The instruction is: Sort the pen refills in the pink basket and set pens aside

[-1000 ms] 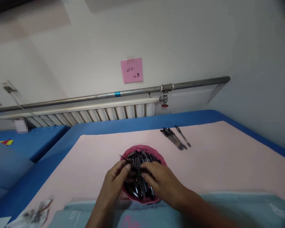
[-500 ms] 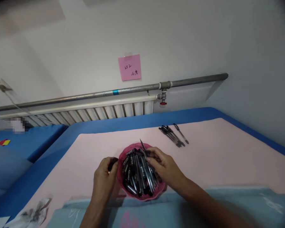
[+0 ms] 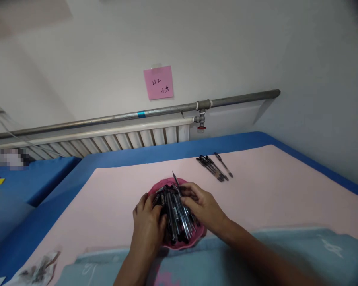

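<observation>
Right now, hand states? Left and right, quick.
Left hand: fingers curled into the pens in the pink bowl; grip cannot be told.
Right hand: closed on one pen.

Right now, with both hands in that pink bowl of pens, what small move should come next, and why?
Probably lift the right hand clear with the single pen its fingers seem to pinch, tip pointing up. The left hand lies on the pen pile in the pink bowl, and a row of pens already lies farther back.

I read this as a plain workroom: a bare white wall with a pink handwritten sticky note [image 3: 158, 82], a white ribbed radiator [image 3: 107, 140] under a grey steel pipe [image 3: 167, 111], and blue-edged, pink-topped benches [image 3: 268, 186].
</observation>
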Action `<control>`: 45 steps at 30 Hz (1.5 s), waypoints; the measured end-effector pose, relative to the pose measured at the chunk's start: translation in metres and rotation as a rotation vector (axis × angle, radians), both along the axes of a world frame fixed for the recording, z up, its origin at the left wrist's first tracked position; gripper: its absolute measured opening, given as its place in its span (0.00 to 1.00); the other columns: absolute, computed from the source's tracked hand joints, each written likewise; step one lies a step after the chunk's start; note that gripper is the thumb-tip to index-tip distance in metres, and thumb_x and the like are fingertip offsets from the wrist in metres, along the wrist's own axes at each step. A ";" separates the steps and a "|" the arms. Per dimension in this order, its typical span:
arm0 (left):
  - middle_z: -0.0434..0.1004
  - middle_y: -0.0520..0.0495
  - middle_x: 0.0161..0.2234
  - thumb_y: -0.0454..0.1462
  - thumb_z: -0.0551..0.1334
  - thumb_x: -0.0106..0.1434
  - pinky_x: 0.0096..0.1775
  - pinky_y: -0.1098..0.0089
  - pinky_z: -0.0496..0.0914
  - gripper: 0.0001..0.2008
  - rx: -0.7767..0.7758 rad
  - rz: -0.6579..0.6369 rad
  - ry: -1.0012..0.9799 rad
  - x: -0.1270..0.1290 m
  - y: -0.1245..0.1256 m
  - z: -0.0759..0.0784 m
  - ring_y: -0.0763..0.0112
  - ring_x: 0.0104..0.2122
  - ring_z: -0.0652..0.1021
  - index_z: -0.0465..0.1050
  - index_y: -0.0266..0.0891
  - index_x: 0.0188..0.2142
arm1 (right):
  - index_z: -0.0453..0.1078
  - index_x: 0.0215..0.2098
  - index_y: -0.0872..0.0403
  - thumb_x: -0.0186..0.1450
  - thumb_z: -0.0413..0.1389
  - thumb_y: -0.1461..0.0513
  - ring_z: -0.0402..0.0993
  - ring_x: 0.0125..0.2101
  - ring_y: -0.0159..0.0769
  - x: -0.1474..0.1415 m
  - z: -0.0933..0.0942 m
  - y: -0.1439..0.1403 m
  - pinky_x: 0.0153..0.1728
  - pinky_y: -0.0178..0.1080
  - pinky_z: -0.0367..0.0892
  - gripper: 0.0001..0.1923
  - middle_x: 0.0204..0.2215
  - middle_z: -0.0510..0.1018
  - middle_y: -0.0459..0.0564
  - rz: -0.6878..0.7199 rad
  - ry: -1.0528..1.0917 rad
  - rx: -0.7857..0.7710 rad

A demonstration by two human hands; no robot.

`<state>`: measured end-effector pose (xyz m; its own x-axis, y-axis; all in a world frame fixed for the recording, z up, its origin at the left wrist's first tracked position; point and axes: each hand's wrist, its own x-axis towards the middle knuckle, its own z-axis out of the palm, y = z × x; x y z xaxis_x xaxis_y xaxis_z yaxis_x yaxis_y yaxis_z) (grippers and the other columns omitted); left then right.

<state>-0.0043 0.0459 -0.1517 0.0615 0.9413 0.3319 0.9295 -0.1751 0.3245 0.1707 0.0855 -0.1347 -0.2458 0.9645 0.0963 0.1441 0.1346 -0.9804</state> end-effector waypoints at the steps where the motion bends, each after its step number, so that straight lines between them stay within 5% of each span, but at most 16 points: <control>1: 0.69 0.37 0.53 0.32 0.58 0.54 0.49 0.47 0.60 0.11 -0.005 0.011 0.028 0.003 0.000 -0.001 0.44 0.55 0.62 0.77 0.40 0.34 | 0.66 0.43 0.52 0.58 0.51 0.65 0.74 0.37 0.35 0.000 0.000 0.000 0.40 0.39 0.69 0.13 0.33 0.77 0.46 0.001 0.004 0.004; 7: 0.72 0.36 0.51 0.31 0.58 0.54 0.50 0.46 0.59 0.10 -0.010 0.033 -0.103 0.006 0.002 0.003 0.44 0.54 0.64 0.77 0.40 0.32 | 0.67 0.43 0.52 0.58 0.51 0.66 0.74 0.37 0.35 0.000 0.003 -0.002 0.40 0.40 0.69 0.14 0.33 0.77 0.46 0.001 -0.011 0.022; 13: 0.77 0.46 0.34 0.39 0.62 0.55 0.43 0.61 0.65 0.06 -0.099 0.142 -0.800 -0.013 0.000 0.025 0.60 0.38 0.74 0.75 0.42 0.32 | 0.68 0.45 0.51 0.60 0.50 0.66 0.74 0.39 0.35 0.001 0.004 -0.003 0.42 0.40 0.69 0.15 0.37 0.78 0.47 0.031 -0.095 0.097; 18: 0.75 0.50 0.28 0.40 0.65 0.51 0.36 0.71 0.66 0.08 -0.193 0.137 -1.218 -0.026 0.001 0.035 0.70 0.31 0.72 0.74 0.38 0.29 | 0.69 0.47 0.49 0.63 0.49 0.66 0.71 0.43 0.37 0.006 -0.002 -0.002 0.47 0.43 0.66 0.16 0.42 0.76 0.48 0.068 -0.380 0.376; 23: 0.73 0.52 0.27 0.39 0.66 0.51 0.35 0.73 0.65 0.08 -0.223 0.099 -1.300 -0.027 0.000 0.035 0.73 0.29 0.71 0.74 0.37 0.30 | 0.69 0.47 0.50 0.63 0.48 0.68 0.71 0.38 0.39 0.007 -0.007 -0.001 0.41 0.43 0.67 0.16 0.37 0.76 0.50 0.075 -0.579 0.612; 37: 0.74 0.53 0.26 0.39 0.66 0.51 0.35 0.75 0.64 0.06 -0.303 0.060 -1.156 -0.026 -0.004 0.042 0.74 0.30 0.71 0.77 0.38 0.29 | 0.68 0.48 0.50 0.64 0.49 0.68 0.67 0.34 0.40 0.008 -0.002 -0.006 0.36 0.44 0.64 0.15 0.34 0.73 0.51 0.123 -0.800 0.782; 45: 0.75 0.52 0.26 0.37 0.70 0.45 0.34 0.74 0.68 0.12 -0.242 0.136 -1.524 -0.020 0.002 0.033 0.75 0.28 0.74 0.77 0.37 0.31 | 0.66 0.46 0.55 0.64 0.46 0.69 0.68 0.38 0.40 -0.001 0.007 -0.019 0.40 0.43 0.62 0.14 0.37 0.74 0.53 0.216 -0.648 0.619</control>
